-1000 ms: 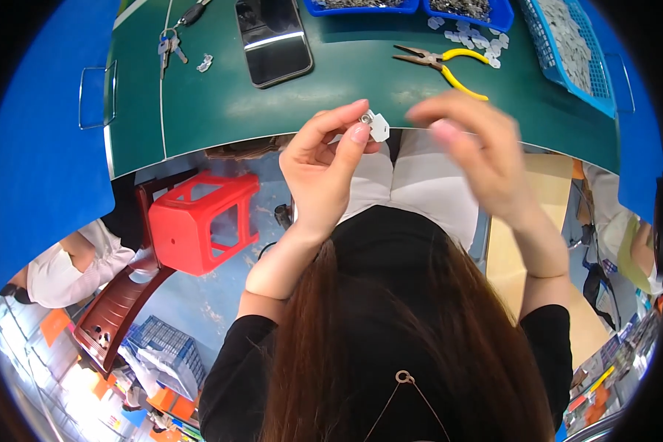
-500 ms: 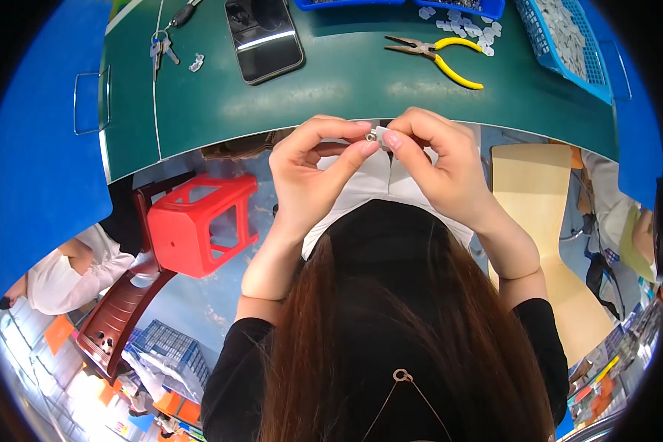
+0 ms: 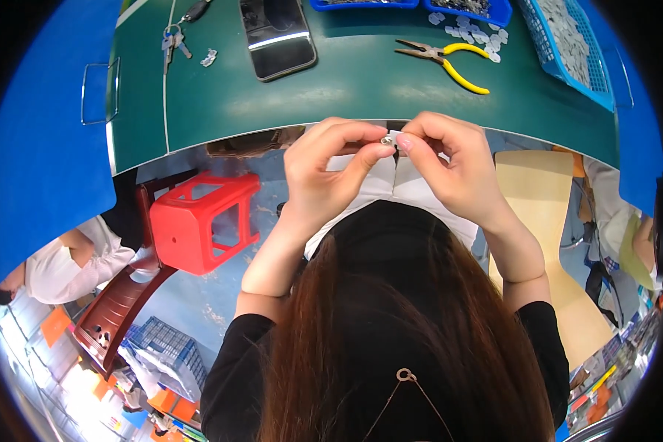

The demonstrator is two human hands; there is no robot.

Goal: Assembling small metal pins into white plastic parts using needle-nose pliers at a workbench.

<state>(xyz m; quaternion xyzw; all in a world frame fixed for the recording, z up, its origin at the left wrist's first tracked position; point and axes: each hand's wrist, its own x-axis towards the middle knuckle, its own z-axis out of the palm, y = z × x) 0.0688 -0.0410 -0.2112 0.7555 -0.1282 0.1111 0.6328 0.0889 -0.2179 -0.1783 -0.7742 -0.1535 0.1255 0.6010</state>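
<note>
Just off the near edge of the green table, my two hands meet fingertip to fingertip. My left hand is closed in a pinch, thumb against forefinger, on a small silvery metal fitting. Touching that fitting is a small whitish, see-through plastic piece, pinched between the thumb and forefinger of my right hand. The fingertips cover much of both parts, so I cannot tell whether they are joined.
On the green table lie yellow-handled pliers, a dark phone, keys and a small clear piece. Loose clear pieces lie by blue trays and a light-blue basket. A red stool stands left.
The view has shifted slightly, so the table things and my hands sit a little further right. Both hands keep their pinch on the small parts.
</note>
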